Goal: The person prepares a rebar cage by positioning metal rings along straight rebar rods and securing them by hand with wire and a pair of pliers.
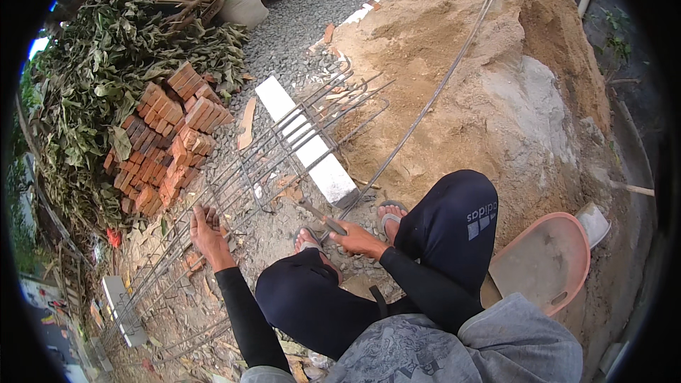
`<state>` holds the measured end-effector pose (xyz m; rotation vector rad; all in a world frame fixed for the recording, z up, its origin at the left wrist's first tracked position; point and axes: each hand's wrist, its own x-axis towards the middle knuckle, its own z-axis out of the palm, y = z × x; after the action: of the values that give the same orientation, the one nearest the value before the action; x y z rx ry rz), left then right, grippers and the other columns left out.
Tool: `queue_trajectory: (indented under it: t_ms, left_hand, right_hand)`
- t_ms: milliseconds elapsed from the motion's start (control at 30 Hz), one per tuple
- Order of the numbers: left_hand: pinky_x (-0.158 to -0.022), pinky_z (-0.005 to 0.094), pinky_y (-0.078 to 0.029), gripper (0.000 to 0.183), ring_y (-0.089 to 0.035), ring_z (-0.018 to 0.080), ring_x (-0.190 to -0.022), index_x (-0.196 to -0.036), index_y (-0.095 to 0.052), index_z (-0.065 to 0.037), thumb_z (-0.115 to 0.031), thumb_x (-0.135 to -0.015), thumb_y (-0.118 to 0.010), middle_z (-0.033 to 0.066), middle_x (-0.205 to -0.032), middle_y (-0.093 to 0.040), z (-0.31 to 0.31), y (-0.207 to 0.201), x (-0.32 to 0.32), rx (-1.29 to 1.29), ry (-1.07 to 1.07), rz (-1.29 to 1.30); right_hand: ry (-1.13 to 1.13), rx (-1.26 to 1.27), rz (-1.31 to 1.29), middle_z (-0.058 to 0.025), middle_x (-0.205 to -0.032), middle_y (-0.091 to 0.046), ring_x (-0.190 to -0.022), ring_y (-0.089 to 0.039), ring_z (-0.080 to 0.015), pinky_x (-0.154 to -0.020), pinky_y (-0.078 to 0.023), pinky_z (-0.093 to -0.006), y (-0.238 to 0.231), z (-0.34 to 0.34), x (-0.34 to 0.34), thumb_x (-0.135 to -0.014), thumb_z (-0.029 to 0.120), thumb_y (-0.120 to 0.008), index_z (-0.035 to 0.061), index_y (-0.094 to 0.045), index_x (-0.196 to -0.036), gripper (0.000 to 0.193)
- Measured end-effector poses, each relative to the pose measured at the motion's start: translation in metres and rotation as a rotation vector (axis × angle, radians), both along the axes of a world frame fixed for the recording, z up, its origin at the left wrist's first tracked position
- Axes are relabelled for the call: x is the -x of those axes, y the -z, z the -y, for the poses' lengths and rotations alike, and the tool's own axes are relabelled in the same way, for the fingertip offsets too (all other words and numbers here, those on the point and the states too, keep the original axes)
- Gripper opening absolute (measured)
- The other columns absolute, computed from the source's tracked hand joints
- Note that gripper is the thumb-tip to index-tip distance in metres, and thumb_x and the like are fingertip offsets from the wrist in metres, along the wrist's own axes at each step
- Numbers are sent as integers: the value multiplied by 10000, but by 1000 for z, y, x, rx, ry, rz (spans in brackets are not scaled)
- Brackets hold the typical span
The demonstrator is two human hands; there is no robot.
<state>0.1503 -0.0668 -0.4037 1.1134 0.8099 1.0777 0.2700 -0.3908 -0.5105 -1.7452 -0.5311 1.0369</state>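
A long cage of steel reinforcing bars (234, 170) runs diagonally from the lower left to the upper middle, propped on white blocks. My left hand (208, 238) is beside its bars, fingers stretched upward and slightly bent, with nothing visible in them. It looks close to the nearest bar; touching or apart, I cannot tell. My right hand (360, 241) is closed around the dark handle of a hand tool (332, 224). The tool's narrow end points up and left toward the cage; its exact kind is unclear. One white block (305, 138) lies under the cage's hooked far end.
A sand heap (440, 92) rises at the right, with a long bar (454, 64) lying across it. Stacked red bricks (159, 142) stand left beside leafy cut branches (92, 92). Another white block (124, 312) supports the cage's near end. An orange-rimmed tub (546, 262) sits right of my knee.
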Motion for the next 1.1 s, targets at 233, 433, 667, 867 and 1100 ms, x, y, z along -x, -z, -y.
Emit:
queue_trajectory:
  t_ms: [233,433,667,867,1100]
  left_hand:
    - [-680,248,-543,314,-668,129,-766,-1045,-692,29,-271,-955,-679,91,-922,-712,52,-26,29,-81,208,-242]
    - [-679,262,-558,298,-680,142,-766,-1084,-688,68,-195,-945,-682,107,-890,-719,77,-58,28,-255,404,-378]
    - [-694,255,-563,241,-685,133,-762,-1089,-709,46,-145,-947,-669,105,-883,-723,105,-114,4,-404,571,-358]
    - [-732,268,-575,257,-695,148,-814,-1109,-687,49,-162,-968,-644,106,-948,-719,108,-114,-5,-280,569,-165]
    - [-704,250,-562,321,-671,118,-780,-1221,-630,31,-190,-991,-597,82,-896,-699,93,-108,16,-129,467,-4]
  right_hand:
    - [344,233,731,-279,-1100,-546,-1023,-587,-470,-858,-478,-519,1,-48,-70,-927,315,-625,103,-377,-1481,643]
    - [295,139,917,-254,-1123,-568,-1065,-586,-411,-862,-471,-492,-19,-63,-66,-951,407,-586,6,-470,-1390,605]
    - [-235,-285,-547,-88,-1015,-714,-977,-674,-186,-859,-477,-345,-156,-73,-35,-965,505,-569,44,-628,-1255,548]
    - [-112,-662,-626,-1,-799,-664,-892,-663,-127,-810,-496,-263,-163,-60,-29,-1042,270,-512,4,-561,-1303,376]
    - [-187,-499,-54,-38,-768,-462,-674,-449,-151,-639,-418,-301,-199,-50,13,-1062,289,-454,14,-594,-1252,361]
